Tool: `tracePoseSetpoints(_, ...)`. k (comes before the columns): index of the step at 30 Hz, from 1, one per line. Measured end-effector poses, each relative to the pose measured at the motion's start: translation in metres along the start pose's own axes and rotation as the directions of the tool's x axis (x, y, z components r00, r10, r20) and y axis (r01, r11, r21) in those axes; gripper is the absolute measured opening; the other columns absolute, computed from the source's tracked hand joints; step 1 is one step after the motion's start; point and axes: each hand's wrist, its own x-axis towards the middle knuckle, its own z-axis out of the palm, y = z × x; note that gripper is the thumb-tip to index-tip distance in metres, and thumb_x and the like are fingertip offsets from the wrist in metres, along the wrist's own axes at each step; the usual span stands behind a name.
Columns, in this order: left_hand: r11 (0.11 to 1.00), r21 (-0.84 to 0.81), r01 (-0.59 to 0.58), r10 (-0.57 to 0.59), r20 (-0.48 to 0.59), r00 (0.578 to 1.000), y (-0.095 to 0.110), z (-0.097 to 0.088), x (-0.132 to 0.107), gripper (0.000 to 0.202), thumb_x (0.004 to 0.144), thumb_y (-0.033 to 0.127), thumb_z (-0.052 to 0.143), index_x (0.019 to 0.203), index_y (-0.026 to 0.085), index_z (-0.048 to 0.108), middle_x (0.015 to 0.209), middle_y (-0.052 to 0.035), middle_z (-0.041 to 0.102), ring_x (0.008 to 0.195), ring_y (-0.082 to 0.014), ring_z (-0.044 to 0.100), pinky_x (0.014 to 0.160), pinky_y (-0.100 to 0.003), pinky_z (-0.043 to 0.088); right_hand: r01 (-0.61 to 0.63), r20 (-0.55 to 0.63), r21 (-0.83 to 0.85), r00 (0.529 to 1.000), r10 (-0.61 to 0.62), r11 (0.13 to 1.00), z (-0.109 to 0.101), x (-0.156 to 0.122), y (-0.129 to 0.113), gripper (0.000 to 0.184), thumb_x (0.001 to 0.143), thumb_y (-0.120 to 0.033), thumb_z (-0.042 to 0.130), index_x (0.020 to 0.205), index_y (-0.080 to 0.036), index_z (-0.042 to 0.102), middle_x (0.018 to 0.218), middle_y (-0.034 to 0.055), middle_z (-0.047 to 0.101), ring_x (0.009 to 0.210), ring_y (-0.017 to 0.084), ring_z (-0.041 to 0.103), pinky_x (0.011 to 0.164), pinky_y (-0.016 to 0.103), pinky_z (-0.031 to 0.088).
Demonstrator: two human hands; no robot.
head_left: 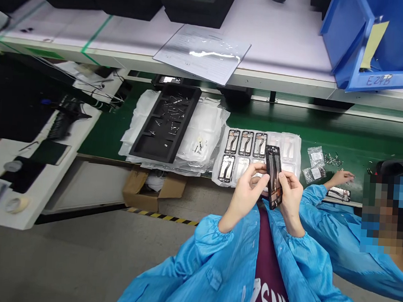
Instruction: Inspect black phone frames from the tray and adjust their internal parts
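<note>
Between my two hands a phone frame is held up and tilted, its open inner side with a dark flex cable facing me. My left hand pinches its left edge, and my right hand grips the right edge lower down. Just beyond them lies a white plastic tray whose pockets hold several similar phone frames. Some pockets on its right side show no black frame. My forearms and the held frame cover part of the tray's near edge.
Left of the tray, a black compartment box with small parts rests on stacked white trays. To the right are small bags, loose small parts and a co-worker's hand near another phone frame. A shelf overhangs the bench, carrying a blue bin.
</note>
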Motion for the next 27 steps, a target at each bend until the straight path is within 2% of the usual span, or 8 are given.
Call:
tracePoseSetpoints(3,0.991,0.099,0.085,-0.089,0.035,0.995,-0.037,-0.015,0.016,0.042,0.1,0.052,0.065,0.127,0.02,0.059,0.116,-0.0081,0.069,0.089,-0.0193,0.075,0.061,-0.026,0.065,0.006,-0.066,-0.182,0.998,-0.019,0.983,-0.004,0.005,0.026,0.046,0.091,-0.06,0.08,0.105,-0.017,0.074,0.082,0.0031,0.07,0.071,0.021,0.066,0.065,0.031,0.055)
tracePoseSetpoints(7,0.935,0.317,0.163,-0.176,0.014,0.984,-0.1,-0.049,0.036,0.032,0.103,0.038,0.059,0.128,0.019,0.064,0.116,-0.0091,0.074,0.092,-0.0203,0.076,0.071,-0.03,0.066,-0.07,-0.14,-0.308,0.99,0.028,0.949,-0.01,0.017,0.085,0.056,0.084,-0.068,0.077,0.101,-0.014,0.074,0.087,0.0093,0.073,0.078,0.025,0.069,0.071,0.036,0.057)
tracePoseSetpoints(10,0.854,0.466,0.23,-0.197,-0.118,0.973,-0.138,-0.093,0.052,0.024,0.102,0.024,0.058,0.122,0.017,0.069,0.12,-0.011,0.074,0.108,-0.0229,0.073,0.095,-0.037,0.062,-0.145,-0.212,-0.397,0.975,0.063,0.906,-0.015,0.024,0.127,0.064,0.08,-0.075,0.072,0.097,-0.014,0.072,0.088,0.0133,0.074,0.084,0.029,0.071,0.079,0.042,0.058)
tracePoseSetpoints(13,0.718,0.611,0.334,-0.172,-0.309,0.935,-0.166,-0.143,0.072,0.033,0.099,0.019,0.058,0.131,0.012,0.063,0.133,-0.0188,0.064,0.132,-0.0315,0.06,0.114,-0.046,0.05,-0.193,-0.271,-0.506,0.961,0.057,0.841,-0.016,0.026,0.152,0.069,0.079,-0.08,0.065,0.096,-0.013,0.071,0.091,0.0178,0.075,0.087,0.033,0.071,0.083,0.047,0.057)
tracePoseSetpoints(15,0.623,0.681,0.384,-0.154,-0.375,0.914,-0.182,-0.17,0.089,0.046,0.097,0.023,0.064,0.14,0.009,0.057,0.139,-0.0226,0.057,0.141,-0.0372,0.05,0.119,-0.051,0.044,-0.193,-0.271,-0.58,0.962,0.036,0.792,-0.013,0.027,0.159,0.07,0.082,-0.08,0.06,0.098,-0.013,0.07,0.095,0.0202,0.075,0.089,0.034,0.07,0.086,0.049,0.056)
tracePoseSetpoints(17,0.542,0.737,0.405,-0.152,-0.388,0.909,-0.195,-0.185,0.105,0.063,0.092,0.027,0.074,0.146,0.006,0.051,0.142,-0.0244,0.052,0.142,-0.0411,0.046,0.119,-0.053,0.042,-0.167,-0.222,-0.646,0.975,0.026,0.745,-0.008,0.029,0.161,0.067,0.086,-0.078,0.058,0.101,-0.014,0.071,0.098,0.0197,0.075,0.091,0.034,0.07,0.087,0.048,0.055)
tracePoseSetpoints(22,0.4,0.822,0.406,-0.18,-0.364,0.914,-0.218,-0.195,0.123,0.085,0.087,0.033,0.083,0.152,0.002,0.038,0.14,-0.0272,0.047,0.136,-0.0444,0.048,0.109,-0.052,0.047,-0.083,-0.078,-0.776,0.996,0.035,0.625,0.007,0.036,0.154,0.052,0.093,-0.068,0.06,0.103,-0.019,0.074,0.103,0.0158,0.075,0.096,0.034,0.067,0.089,0.044,0.051)
tracePoseSetpoints(27,0.349,0.864,0.362,-0.218,-0.301,0.929,-0.224,-0.203,0.118,0.096,0.082,0.027,0.088,0.156,0.006,0.03,0.144,-0.0266,0.043,0.138,-0.0432,0.047,0.107,-0.049,0.048,-0.098,-0.113,-0.819,0.994,0.008,0.565,0.001,0.043,0.15,0.048,0.096,-0.061,0.057,0.109,-0.018,0.074,0.112,0.0166,0.074,0.101,0.033,0.066,0.09,0.043,0.048)
